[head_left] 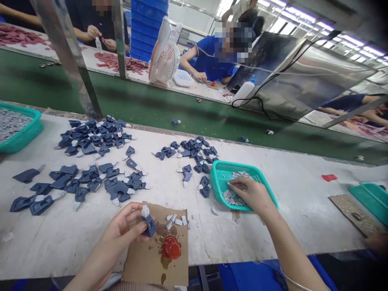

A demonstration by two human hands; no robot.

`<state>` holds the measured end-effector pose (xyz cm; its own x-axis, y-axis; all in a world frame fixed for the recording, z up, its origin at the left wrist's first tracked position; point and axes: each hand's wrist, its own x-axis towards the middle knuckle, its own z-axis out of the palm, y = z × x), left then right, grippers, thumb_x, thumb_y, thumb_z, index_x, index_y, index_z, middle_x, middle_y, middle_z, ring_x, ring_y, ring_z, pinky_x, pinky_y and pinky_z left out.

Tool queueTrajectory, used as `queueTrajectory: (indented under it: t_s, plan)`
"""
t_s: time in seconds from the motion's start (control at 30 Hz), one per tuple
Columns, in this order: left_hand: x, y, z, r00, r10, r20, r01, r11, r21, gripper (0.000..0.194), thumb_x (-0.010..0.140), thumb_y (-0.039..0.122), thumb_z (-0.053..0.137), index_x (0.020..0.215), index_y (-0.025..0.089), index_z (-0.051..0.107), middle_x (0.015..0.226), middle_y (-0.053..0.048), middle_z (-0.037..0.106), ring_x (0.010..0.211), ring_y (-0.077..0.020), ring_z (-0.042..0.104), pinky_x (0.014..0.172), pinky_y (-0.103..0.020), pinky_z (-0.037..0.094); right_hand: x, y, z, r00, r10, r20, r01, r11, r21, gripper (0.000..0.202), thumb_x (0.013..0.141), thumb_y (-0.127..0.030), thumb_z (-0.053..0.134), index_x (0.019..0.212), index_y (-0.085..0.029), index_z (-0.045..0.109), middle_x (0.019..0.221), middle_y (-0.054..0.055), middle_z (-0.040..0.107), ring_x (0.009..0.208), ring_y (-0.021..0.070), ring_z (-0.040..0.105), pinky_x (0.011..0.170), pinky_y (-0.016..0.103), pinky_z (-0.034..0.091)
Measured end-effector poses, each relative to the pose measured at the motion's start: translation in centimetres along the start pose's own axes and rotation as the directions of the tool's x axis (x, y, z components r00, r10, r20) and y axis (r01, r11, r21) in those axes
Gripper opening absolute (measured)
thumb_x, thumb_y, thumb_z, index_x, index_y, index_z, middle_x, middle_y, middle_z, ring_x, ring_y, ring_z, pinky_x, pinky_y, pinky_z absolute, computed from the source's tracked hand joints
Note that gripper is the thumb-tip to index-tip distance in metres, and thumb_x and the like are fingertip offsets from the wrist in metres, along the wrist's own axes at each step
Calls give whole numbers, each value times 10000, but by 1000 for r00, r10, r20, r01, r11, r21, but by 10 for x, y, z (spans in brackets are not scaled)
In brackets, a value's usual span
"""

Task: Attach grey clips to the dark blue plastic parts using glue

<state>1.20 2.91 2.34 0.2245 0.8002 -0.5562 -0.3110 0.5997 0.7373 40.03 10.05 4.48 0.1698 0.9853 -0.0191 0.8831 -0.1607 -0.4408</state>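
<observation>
My left hand [130, 228] is closed around a dark blue plastic part [148, 226] with a white, bumpy piece at its upper end. It is held above the left edge of a stained cardboard sheet [139, 262]. On that sheet sit a red cap-like dish [171, 247] and several small pale strips [174, 220]. My right hand [250, 194] reaches into a green plastic basket [216, 169] of small pale grey pieces [232, 198]. Its thumb and fingers are pinched together at the tips; what lies between them is too small to make out.
Piles of dark blue parts [93, 137] with white ends spread over the white table [194, 226]. Another green basket [33, 131] stands far left. Beyond runs a green conveyor belt [136, 99] carrying scattered parts. Across it a person in blue [209, 56] works near a white bottle [244, 92].
</observation>
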Motion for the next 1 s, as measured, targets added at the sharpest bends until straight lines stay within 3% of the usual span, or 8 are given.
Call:
queueTrajectory:
  t_s: [0.1, 0.2, 0.3, 0.43, 0.77, 1.0]
  plan:
    - [-4, -2, 0, 1000, 21, -19, -21, 1000, 21, 372, 722, 420, 801, 1002, 212, 671, 1012, -56, 724, 863, -207, 676, 660, -244, 546, -20, -22, -4, 999, -10, -47, 12, 999, 38, 256, 784, -453, 608, 830, -213, 686, 892, 114, 737, 826, 292, 696, 708, 401, 568]
    - [-7, -8, -2, 999, 45, -14, -45, 999, 20, 305, 728, 397, 799, 923, 194, 681, 1002, -68, 732, 817, -199, 666, 675, -263, 537, -56, -62, -1, 995, -97, 24, 94, 991, 95, 214, 831, -445, 622, 861, -242, 684, 920, 80, 720, 863, 250, 680, 704, 337, 555]
    - [-8, -17, -5, 998, 68, 18, -68, 998, 4, 272, 738, 360, 797, 903, 196, 654, 994, -69, 743, 796, -192, 667, 698, -272, 522, -92, -108, 12, 916, -307, 259, 253, 941, 223, 89, 889, -295, 593, 842, -235, 637, 854, 50, 685, 818, 205, 654, 719, 315, 526]
    - [-9, -28, -10, 989, 99, 108, -104, 994, 39, 224, 795, 342, 754, 926, 199, 639, 993, -62, 746, 866, -194, 674, 756, -261, 500, -117, -148, 32, 815, -353, 459, 275, 934, 230, 135, 856, -95, 578, 807, -219, 598, 854, 19, 666, 807, 169, 636, 691, 268, 485]
    - [-19, -32, -11, 978, 132, 160, -138, 990, 23, 186, 815, 322, 732, 932, 194, 667, 1052, -78, 742, 863, -203, 691, 815, -294, 516, -117, -167, 45, 758, -379, 531, 381, 918, 111, 204, 813, 4, 583, 769, -193, 611, 841, 32, 652, 803, 169, 627, 693, 257, 484]
    - [-19, -34, -6, 969, 196, 150, -191, 980, -50, 132, 785, 238, 750, 873, 191, 664, 1054, -67, 713, 905, -202, 696, 822, -296, 539, -116, -163, 42, 781, -358, 512, 304, 934, 188, 177, 808, -31, 605, 769, -197, 651, 825, 24, 677, 768, 158, 629, 683, 256, 484]
